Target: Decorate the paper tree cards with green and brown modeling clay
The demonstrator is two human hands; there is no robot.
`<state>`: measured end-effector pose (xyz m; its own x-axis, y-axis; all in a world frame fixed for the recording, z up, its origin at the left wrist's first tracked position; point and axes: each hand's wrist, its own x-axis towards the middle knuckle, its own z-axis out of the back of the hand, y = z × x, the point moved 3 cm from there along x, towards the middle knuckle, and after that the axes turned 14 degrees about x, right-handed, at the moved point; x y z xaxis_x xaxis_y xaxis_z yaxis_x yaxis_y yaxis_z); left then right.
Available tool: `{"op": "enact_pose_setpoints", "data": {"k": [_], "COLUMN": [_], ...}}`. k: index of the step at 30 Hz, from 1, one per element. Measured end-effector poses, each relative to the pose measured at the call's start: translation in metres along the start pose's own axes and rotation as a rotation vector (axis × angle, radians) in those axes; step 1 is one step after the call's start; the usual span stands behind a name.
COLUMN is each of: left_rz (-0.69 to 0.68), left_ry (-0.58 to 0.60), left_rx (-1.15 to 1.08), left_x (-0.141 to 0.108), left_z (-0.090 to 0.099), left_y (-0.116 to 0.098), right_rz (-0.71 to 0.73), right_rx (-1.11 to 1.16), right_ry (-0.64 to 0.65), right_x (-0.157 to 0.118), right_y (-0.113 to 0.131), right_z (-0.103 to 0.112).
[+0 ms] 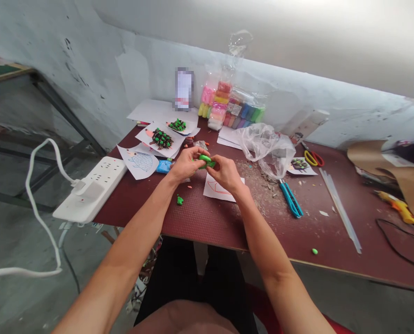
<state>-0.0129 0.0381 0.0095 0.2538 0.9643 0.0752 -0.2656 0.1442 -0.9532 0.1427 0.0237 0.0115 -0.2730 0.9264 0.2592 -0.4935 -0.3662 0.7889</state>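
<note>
Between my hands, above the table, is a lump of bright green clay [205, 159]. My left hand [189, 163] pinches its left side, and my right hand [224, 172] has its fingers closed on the right side. Under my right hand lies a white paper with a red-orange line drawing [218, 189]. A small dark green clay piece [180, 200] sits on the table to the lower left. Near my left hand is a blue packet [164, 166].
The dark red table [200, 222] holds papers with clay-dotted figures [161, 139], coloured clay packs [224, 104], a plastic bag [268, 146], a teal cutter [290, 198], scissors [313, 158], clear sticks [341, 211] and a yellow glue gun [398, 207]. A power strip [92, 189] is at left.
</note>
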Motion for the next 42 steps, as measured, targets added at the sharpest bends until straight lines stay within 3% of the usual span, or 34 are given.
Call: {"op": "enact_pose_setpoints", "data": {"k": [7, 11, 17, 25, 28, 35, 39, 42], "left_rz": [-0.007, -0.022, -0.037, 0.026, 0.032, -0.060, -0.088, -0.073], "left_ry": [-0.033, -0.004, 0.022, 0.103, 0.062, 0.041, 0.025, 0.069], "left_rx": [0.072, 0.080, 0.095, 0.067, 0.092, 0.145, 0.130, 0.138], "left_x": [0.005, 0.007, 0.004, -0.001, -0.001, 0.001, 0.003, 0.005], "left_z": [0.001, 0.000, 0.001, 0.002, 0.003, 0.000, -0.002, -0.004], "left_y": [0.003, 0.005, 0.001, -0.002, -0.002, 0.000, 0.003, 0.007], "right_rz": [0.044, -0.025, -0.124, -0.156, -0.156, -0.121, -0.147, -0.177], "right_rx": [-0.102, 0.017, 0.163, 0.410, 0.430, 0.276, 0.420, 0.545], "right_ry": [-0.018, -0.016, -0.145, 0.007, 0.078, -0.004, 0.007, -0.056], "right_x": [0.000, -0.001, 0.000, 0.003, 0.003, 0.001, 0.002, 0.004], "right_y": [0.005, 0.005, -0.003, -0.017, -0.019, -0.018, -0.019, -0.023], "right_z": [0.001, 0.007, 0.010, 0.017, 0.019, 0.010, 0.009, 0.013]}}
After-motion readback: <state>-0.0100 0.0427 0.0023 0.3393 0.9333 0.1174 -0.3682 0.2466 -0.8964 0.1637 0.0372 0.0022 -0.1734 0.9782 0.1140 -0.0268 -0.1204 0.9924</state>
